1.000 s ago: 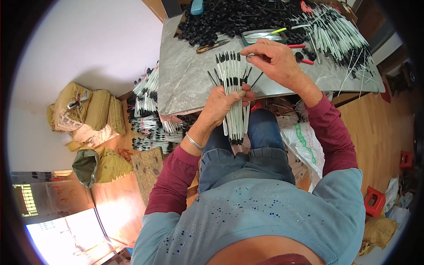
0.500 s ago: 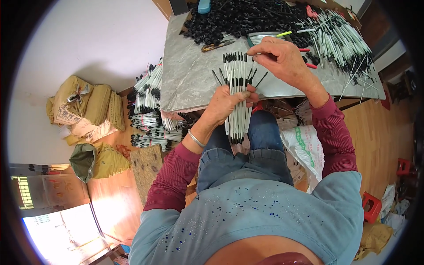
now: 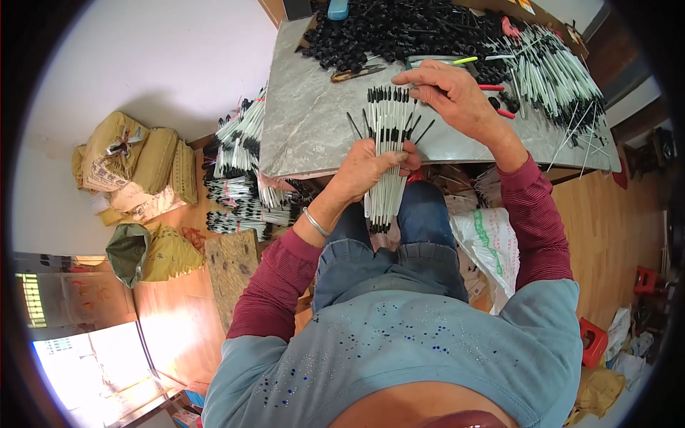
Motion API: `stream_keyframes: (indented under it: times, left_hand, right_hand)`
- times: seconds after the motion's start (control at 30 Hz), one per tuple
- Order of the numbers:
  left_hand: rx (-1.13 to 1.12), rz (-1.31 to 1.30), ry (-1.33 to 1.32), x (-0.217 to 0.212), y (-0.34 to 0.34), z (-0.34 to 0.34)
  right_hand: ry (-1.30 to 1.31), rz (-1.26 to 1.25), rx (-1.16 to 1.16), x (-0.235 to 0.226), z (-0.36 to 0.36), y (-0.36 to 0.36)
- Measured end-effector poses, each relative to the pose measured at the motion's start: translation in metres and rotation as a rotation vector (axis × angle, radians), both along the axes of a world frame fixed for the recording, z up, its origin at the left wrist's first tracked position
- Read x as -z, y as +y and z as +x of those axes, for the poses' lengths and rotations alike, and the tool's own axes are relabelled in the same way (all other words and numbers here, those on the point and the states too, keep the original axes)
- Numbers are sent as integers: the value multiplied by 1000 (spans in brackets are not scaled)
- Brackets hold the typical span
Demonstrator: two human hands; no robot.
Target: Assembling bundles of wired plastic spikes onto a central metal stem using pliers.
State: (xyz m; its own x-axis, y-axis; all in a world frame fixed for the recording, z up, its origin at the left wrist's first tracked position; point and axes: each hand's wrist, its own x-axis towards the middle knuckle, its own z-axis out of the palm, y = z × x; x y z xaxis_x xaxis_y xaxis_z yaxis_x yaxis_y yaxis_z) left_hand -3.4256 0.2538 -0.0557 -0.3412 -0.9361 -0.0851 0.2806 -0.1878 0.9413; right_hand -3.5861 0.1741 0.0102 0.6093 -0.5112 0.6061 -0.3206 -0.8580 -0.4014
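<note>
My left hand is closed round a bundle of thin white rods with black tips. The bundle stands fanned out at its top, just over the table's front edge. Some darker ends splay outward on both sides of it. Over the bundle's upper right corner hovers my right hand, its index finger stretched out and its thumb beside the black tips. A small gap shows between that thumb and index finger, and no rod can be made out there.
Black small parts lie heaped at the back of the grey table. Scissors rest in front of them. A pile of white rods covers the right side. Tied rod bundles are stacked left of the table, near brown sacks.
My right thumb and index finger, closer together before at the bundle's top right tip, have parted slightly. My left hand keeps its hold on the bundle. The whole view has shifted a little.
</note>
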Motion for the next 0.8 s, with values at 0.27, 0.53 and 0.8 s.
stream_keyframes:
  times: [0.27,0.53,0.8]
  left_hand:
    - [33,-30,-13,4,-2,2]
    - [50,-22,13,4,-2,3]
    - [58,-6,40,4,-3,4]
  right_hand:
    - [90,-58,-24,-12,1,7]
    - [-91,219,-128,2,7,3]
    - [19,29,-179,1,3,-1]
